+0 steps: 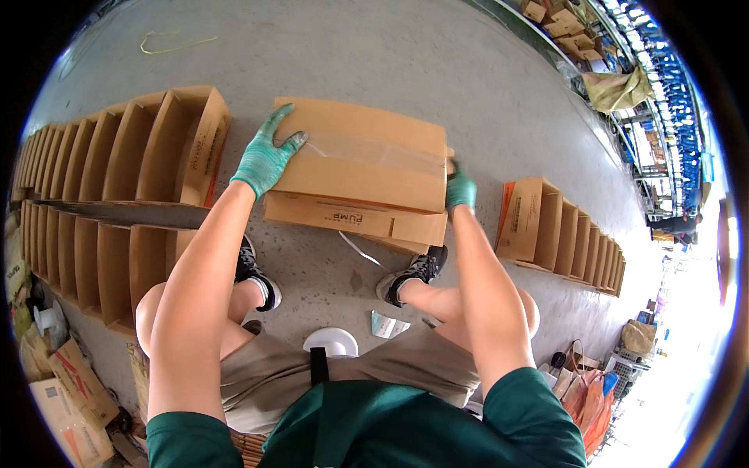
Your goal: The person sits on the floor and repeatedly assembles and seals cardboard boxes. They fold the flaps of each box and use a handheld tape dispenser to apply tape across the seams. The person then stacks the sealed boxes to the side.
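Observation:
A brown cardboard box [367, 152] is in front of me, a strip of clear tape running across its upper face. My left hand [269, 156], in a green glove, grips its left end, with the thumb over the upper face and the fingers along the edge. At the opposite end, my right hand [460, 189], gloved the same way, holds the side; its fingers are partly hidden and blurred by motion. A printed side and a loose-looking flap show along the box's near edge, above my shoes.
Rows of open-topped cardboard boxes [125, 148] line the floor at left, and another row [558, 226] stands at right. Between my feet are a white round stool [330, 341] and a small folded paper [388, 324]. A yellow strap [175, 47] lies far left; shelving fills the far right.

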`<state>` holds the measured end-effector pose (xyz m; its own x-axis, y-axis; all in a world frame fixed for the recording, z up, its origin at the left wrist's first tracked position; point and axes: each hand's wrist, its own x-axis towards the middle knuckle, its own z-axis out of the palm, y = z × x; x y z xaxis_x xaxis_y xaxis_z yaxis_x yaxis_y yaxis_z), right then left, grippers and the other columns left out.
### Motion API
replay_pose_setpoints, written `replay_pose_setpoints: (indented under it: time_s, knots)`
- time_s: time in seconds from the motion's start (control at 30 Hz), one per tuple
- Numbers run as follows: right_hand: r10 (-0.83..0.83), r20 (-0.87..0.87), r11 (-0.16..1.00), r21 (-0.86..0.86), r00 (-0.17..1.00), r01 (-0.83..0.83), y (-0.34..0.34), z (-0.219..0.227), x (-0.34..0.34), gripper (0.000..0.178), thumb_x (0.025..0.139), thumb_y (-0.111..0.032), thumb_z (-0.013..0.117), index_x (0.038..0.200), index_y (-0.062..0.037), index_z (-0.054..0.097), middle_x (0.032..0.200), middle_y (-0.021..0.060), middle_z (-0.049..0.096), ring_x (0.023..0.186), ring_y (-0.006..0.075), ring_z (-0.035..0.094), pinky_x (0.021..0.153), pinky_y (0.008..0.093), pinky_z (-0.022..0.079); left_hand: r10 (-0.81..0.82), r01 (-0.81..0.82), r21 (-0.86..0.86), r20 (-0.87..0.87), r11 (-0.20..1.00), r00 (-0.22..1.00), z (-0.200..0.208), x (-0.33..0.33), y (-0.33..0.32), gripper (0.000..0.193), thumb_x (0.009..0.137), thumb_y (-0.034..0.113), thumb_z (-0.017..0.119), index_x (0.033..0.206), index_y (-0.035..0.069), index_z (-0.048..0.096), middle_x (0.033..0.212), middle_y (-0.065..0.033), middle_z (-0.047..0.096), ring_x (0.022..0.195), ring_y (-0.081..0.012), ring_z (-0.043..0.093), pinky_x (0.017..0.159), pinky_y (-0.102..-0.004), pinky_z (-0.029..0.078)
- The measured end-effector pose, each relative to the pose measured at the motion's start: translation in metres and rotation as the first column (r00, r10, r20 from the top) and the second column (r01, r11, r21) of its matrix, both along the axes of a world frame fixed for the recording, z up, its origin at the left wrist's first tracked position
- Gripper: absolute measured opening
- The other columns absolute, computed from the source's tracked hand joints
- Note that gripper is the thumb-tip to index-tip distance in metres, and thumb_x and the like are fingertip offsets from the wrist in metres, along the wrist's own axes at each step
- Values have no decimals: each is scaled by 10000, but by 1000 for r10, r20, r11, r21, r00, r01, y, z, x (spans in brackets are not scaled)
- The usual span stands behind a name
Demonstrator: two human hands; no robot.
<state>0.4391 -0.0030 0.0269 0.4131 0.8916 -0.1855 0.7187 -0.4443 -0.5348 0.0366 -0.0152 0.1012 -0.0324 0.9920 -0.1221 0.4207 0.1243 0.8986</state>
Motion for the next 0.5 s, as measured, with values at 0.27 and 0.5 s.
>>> replay_pose_setpoints:
  time_s: [0.27,0.5]
  knots:
    - [534,-8,763,435,846,-477,29,132,-187,416,966,-250,545,1347,-82,549,1341,144,572,1202,298,554,1032,433,451,-5,-1,68,82,998,997,-16,1,6,699,971,281,643,1560,239,269,1465,-172,485,1327,-289,487,1103,-377,394]
    - [575,509,706,86,640,-703,22,88,-185,614,1014,-468,374,1527,-133,341,1584,147,319,1478,377,245,1223,505,146,43,-44,-29,-19,999,999,-9,5,3,688,1003,327,578,1558,95,245,1417,-201,530,1307,-315,514,1095,-389,386]
